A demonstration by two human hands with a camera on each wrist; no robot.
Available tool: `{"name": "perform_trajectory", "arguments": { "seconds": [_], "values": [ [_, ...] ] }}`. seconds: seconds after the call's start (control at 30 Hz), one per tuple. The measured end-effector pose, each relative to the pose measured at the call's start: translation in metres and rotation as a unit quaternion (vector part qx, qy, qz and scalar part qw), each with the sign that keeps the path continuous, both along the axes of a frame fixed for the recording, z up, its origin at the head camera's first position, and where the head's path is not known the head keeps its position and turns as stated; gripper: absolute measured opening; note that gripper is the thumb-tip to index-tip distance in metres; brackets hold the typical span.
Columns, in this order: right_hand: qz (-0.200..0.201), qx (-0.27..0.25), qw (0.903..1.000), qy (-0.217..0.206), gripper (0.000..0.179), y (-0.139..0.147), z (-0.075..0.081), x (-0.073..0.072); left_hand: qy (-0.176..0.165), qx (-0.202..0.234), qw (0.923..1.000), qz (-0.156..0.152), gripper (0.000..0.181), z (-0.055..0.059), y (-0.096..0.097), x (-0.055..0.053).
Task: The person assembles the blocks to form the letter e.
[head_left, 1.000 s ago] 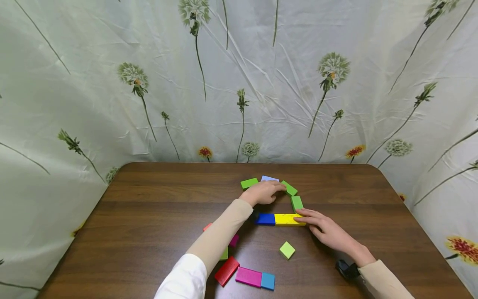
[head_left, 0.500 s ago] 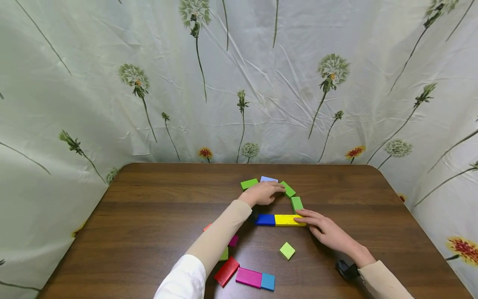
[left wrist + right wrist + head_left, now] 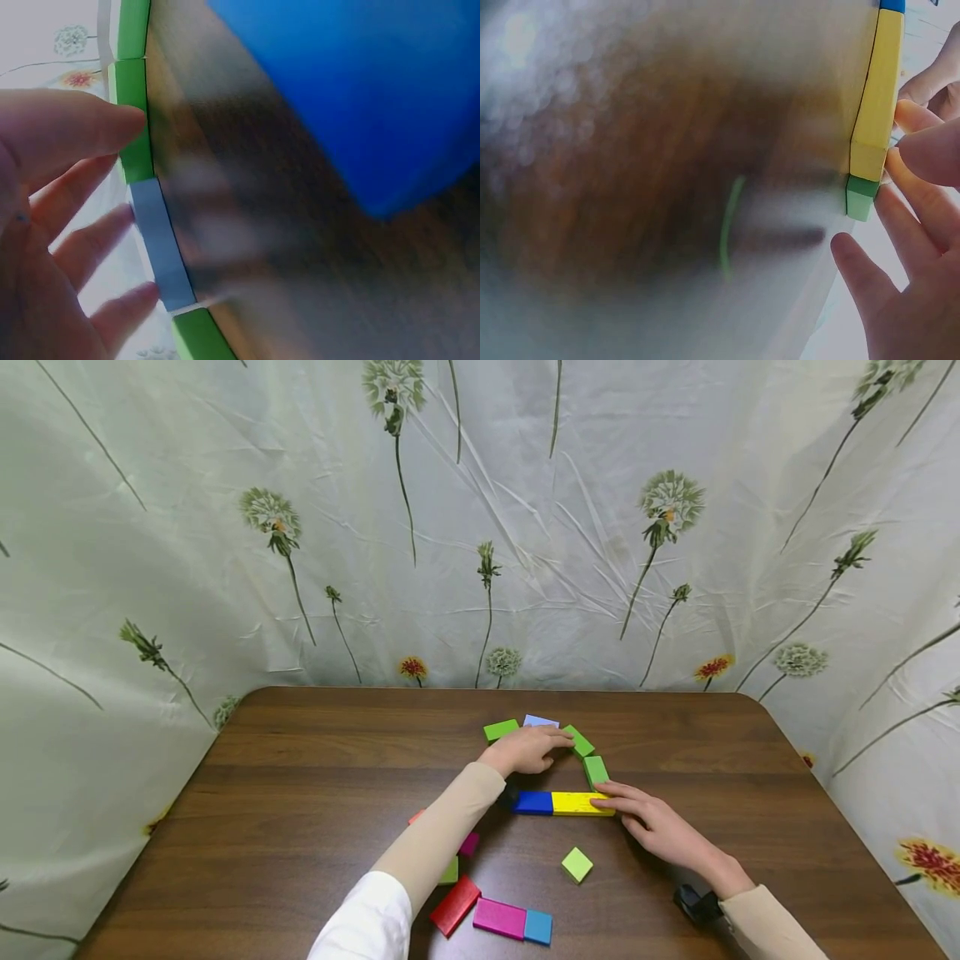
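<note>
My left hand (image 3: 527, 749) reaches over the far row of blocks. In the left wrist view its thumb overlaps a green block (image 3: 133, 150), the index finger is at that block's outer side, and other fingertips lie along a lavender block (image 3: 163, 247). My right hand (image 3: 660, 827) has extended fingers at the right end of a yellow block (image 3: 573, 804), close to another green block (image 3: 596, 771). A dark blue block (image 3: 532, 803) lies end to end with the yellow one. Another green block (image 3: 500, 730) stands left of the lavender block, partly covered by the left hand.
On the brown table (image 3: 300, 827) nearer the camera lie a lime block (image 3: 577, 865), a red block (image 3: 456, 906), a magenta block (image 3: 499, 918) and a light blue block (image 3: 537, 927). The left forearm partly hides several more pieces. A flowered cloth (image 3: 480, 485) hangs behind.
The green block at the left fingertips shifted slightly left and nearer between the first two frames, and the lavender block slid slightly left. Both hands have stayed almost still.
</note>
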State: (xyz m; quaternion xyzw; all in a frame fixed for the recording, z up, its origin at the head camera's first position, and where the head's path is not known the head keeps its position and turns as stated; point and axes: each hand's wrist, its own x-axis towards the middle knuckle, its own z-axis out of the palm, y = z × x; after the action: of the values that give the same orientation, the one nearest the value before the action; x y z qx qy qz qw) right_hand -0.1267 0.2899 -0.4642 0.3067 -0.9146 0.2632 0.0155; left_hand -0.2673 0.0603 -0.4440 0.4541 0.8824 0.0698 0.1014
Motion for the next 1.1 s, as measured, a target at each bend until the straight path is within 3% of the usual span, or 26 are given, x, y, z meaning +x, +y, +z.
{"name": "perform_trajectory", "arguments": {
  "seconds": [0.23, 0.53, 0.83, 1.1],
  "values": [
    [-0.002, -0.001, 1.0000, 0.004, 0.048, 0.000, 0.000, 0.000, 0.006, 0.002, 0.9987, 0.050, 0.044, 0.002, -0.004, -0.005],
    [-0.002, -0.001, 1.0000, -0.008, 0.048, 0.000, 0.000, -0.001, 0.000, -0.025, 0.9972, 0.070, 0.046, 0.004, -0.007, -0.008],
    [-0.002, -0.002, 1.0000, -0.001, 0.049, -0.001, -0.001, -0.001, -0.032, 0.002, 0.9969, 0.072, 0.046, 0.002, -0.009, -0.013],
    [-0.001, -0.004, 1.0000, 0.005, 0.049, 0.000, -0.001, -0.001, -0.014, 0.004, 0.9984, 0.055, 0.046, 0.002, -0.008, -0.013]
  ]
}}
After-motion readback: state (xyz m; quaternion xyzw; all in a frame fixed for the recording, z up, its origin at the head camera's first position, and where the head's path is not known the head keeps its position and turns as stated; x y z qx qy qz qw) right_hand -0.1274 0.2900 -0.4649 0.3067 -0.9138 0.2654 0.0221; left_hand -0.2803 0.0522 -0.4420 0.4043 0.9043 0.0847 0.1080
